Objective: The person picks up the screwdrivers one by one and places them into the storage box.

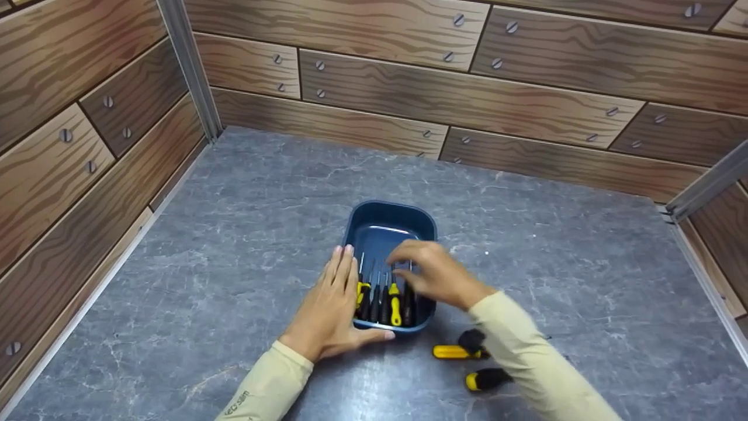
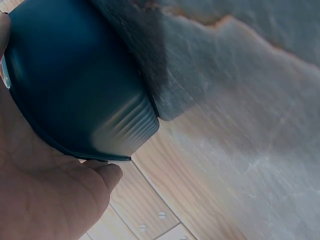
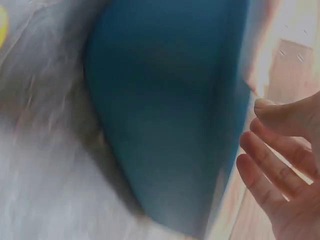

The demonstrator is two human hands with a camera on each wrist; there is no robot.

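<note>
A deep blue plastic bin (image 1: 391, 214) stands on the grey marbled surface. In its near half several screwdrivers lie side by side, shafts pointing away; one has a yellow and black handle (image 1: 395, 307). My left hand (image 1: 330, 310) rests against the bin's left side with straight fingers, its thumb stretched along the near rim. In the left wrist view that hand touches the bin's outer wall (image 2: 75, 85). My right hand (image 1: 438, 275) hovers over the right part of the bin, fingers loosely bent. The right wrist view shows nothing between those fingers (image 3: 272, 172).
Right of the bin's near end lies a yellow-handled screwdriver (image 1: 451, 351) by a black handle (image 1: 471, 339). Closer to me is a black handle with a yellow end (image 1: 488, 379), partly under the right sleeve. Wood-patterned walls (image 1: 374, 76) enclose the surface at the back and sides.
</note>
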